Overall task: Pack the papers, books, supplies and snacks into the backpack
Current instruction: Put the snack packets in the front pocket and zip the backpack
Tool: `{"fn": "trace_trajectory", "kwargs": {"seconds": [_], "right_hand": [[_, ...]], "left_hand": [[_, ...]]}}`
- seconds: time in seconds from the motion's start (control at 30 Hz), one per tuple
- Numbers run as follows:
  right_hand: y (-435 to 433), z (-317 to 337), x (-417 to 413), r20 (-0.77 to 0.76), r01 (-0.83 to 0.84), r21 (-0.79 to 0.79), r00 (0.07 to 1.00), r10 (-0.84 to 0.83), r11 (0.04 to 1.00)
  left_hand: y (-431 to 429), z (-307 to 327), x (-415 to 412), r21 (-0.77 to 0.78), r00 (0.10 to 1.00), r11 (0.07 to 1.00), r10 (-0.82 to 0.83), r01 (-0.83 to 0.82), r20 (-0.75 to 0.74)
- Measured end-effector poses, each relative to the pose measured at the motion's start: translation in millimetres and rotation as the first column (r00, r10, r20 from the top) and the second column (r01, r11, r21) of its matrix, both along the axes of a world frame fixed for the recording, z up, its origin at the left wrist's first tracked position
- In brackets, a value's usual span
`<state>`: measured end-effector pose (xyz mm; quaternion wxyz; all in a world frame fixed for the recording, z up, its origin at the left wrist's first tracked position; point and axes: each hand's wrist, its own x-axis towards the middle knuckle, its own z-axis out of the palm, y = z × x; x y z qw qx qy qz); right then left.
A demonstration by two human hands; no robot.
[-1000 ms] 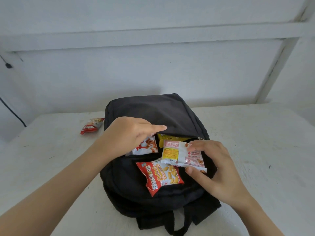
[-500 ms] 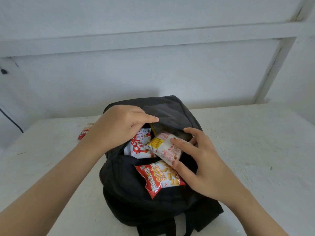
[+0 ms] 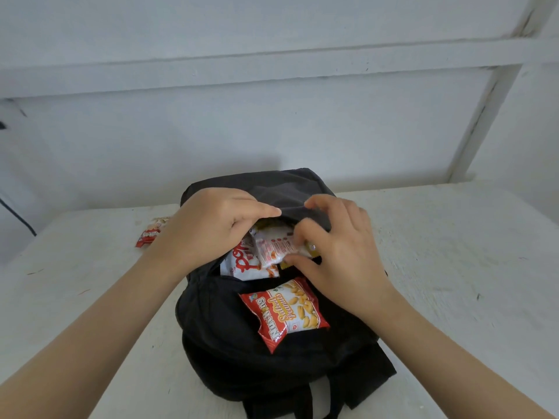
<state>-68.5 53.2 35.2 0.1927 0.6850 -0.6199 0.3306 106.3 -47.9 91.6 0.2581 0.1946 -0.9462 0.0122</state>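
Head view: left hand [image 3: 208,228] grips the pocket lip of the black fabric backpack [image 3: 230,358]. The right hand [image 3: 338,255] pinches a white-and-pink plastic snack sachet [image 3: 272,249] in the pocket mouth, between both hands. A red peanut packet [image 3: 284,313] lies on the backpack, nearest the right hand.

A white, scuffed worktop [image 3: 453,267] spreads out on either side of the fingers [image 3: 263,210] and below them. Beyond the fingers stands a pale wall [image 3: 272,131] crossed by a horizontal beam [image 3: 272,65]. A slanted post [image 3: 487,122] runs up to their right, and a dark cable [image 3: 18,217] hangs far to their left.
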Motion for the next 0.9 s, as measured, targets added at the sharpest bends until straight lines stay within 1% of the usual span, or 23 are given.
{"fn": "trace_trajectory", "kwargs": {"seconds": [0.1,0.2,0.3,0.37,0.4,0.43,0.47,0.5,0.57,0.63,0.7,0.77,0.9], "right_hand": [[-17.2,5.3,7.3,0.021,0.062,-0.087,0.998,-0.060,0.994],[-26.3,8.2,11.3,0.024,0.051,-0.070,0.998,-0.049,0.996],[-15.8,9.5,10.3,0.092,-0.061,-0.044,0.994,0.064,0.997],[-1.5,10.2,6.3,0.170,-0.186,-0.040,0.967,0.190,0.982],[6.0,9.9,2.2,0.199,-0.263,-0.014,0.945,0.261,0.965],[13.8,9.6,-2.5,0.227,-0.342,0.051,0.919,0.322,0.938],[21.2,9.3,-7.1,0.243,-0.402,0.156,0.901,0.359,0.902],[27.9,8.8,-10.9,0.231,-0.427,0.276,0.899,0.372,0.861],[37.3,6.0,-17.5,0.155,-0.398,0.462,0.916,0.370,0.792],[41.6,2.2,-20.2,0.122,-0.370,0.536,0.923,0.365,0.759],[42.3,-0.9,-19.3,0.133,-0.374,0.541,0.922,0.362,0.753],[41.7,-2.9,-17.6,0.145,-0.377,0.509,0.924,0.354,0.774],[45.1,-3.7,-17.5,0.172,-0.333,0.362,0.942,0.289,0.871]], "left_hand": [[1.7,-0.7,-0.4,0.032,1.000,0.999,-0.015,0.016,-0.010],[1.2,-2.3,-0.8,0.013,1.000,1.000,-0.015,0.015,-0.015],[0.0,-4.4,0.8,0.045,0.999,0.999,-0.027,0.029,-0.044],[-2.0,-4.0,0.7,0.135,0.995,0.990,-0.030,0.043,-0.094],[-2.3,-2.9,0.2,0.200,0.992,0.979,-0.013,0.038,-0.127],[-2.3,-1.4,-0.3,0.270,0.988,0.963,0.016,0.026,-0.154],[-2.4,-0.1,-1.0,0.335,0.984,0.942,0.049,0.011,-0.170],[-2.8,1.0,-1.6,0.387,0.982,0.922,0.078,-0.004,-0.175],[-3.3,2.2,-3.0,0.443,0.981,0.896,0.111,-0.028,-0.161],[-4.0,2.2,-5.3,0.471,0.980,0.881,0.125,-0.039,-0.153],[-5.1,1.4,-6.7,0.490,0.977,0.871,0.133,-0.034,-0.167],[-5.3,1.0,-7.4,0.496,0.971,0.868,0.141,-0.029,-0.191],[-3.5,4.5,-7.0,0.477,0.954,0.879,0.152,-0.011,-0.258]]}}
